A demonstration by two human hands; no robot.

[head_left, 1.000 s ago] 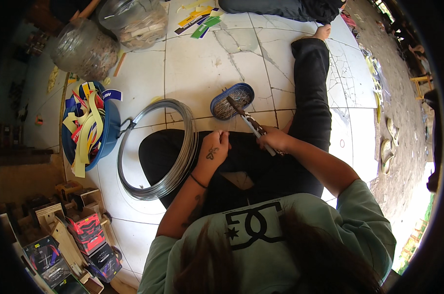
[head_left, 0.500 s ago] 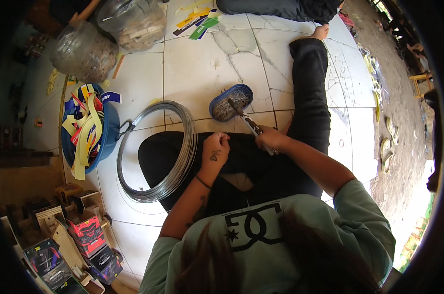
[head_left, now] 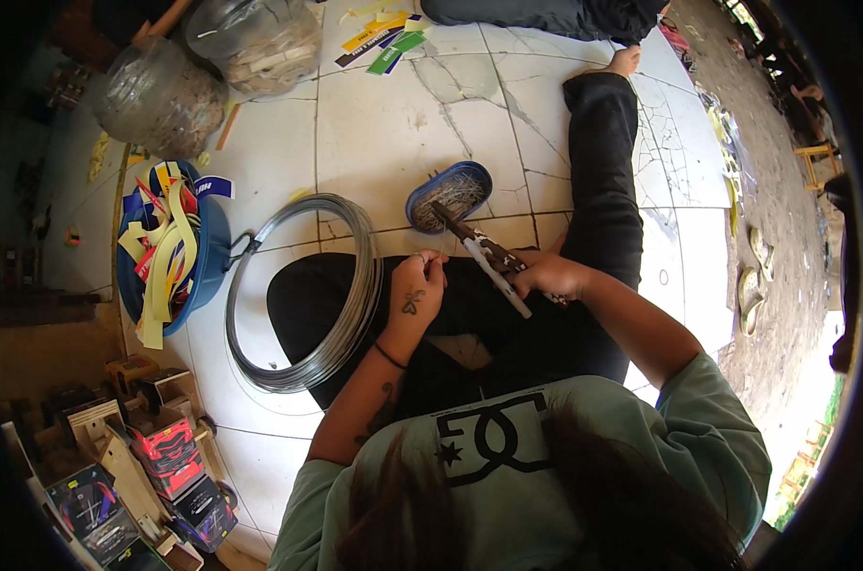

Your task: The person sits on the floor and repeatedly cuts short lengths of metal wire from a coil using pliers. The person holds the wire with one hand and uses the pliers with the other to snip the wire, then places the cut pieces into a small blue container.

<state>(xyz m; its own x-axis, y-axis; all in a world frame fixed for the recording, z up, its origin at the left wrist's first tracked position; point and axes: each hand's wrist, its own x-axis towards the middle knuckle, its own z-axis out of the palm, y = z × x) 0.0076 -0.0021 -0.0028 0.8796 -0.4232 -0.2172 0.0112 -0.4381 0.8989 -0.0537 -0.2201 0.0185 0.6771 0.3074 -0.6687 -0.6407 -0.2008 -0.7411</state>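
My right hand [head_left: 549, 274] is wrapped round the handles of a pair of worn pliers [head_left: 484, 249], whose paint is chipped brown and white. The handles are spread, and the dark jaws point up and left over the near edge of a small blue dish [head_left: 490, 181]. Short cut wire pieces [head_left: 458, 193] fill the dish. My left hand [head_left: 420, 285] is closed in a pinch just left of the pliers, around what looks like a thin wire, mostly hidden by the fingers. A large coil of grey wire [head_left: 363, 276] leans against my left leg, beside that hand.
A blue basin [head_left: 206, 271] full of coloured paper strips [head_left: 176, 249] stands at left. Behind it are two clear bulging containers [head_left: 156, 100]. More strips [head_left: 386, 43] lie on the cracked tile floor. Boxes on wooden pieces [head_left: 170, 452] sit lower left. Another person's leg [head_left: 536, 17] is at top.
The pliers have moved slightly toward my left hand and nearer me, and their handles have spread apart. My right hand has shifted a little right; my left hand stays closed and nearly in place.
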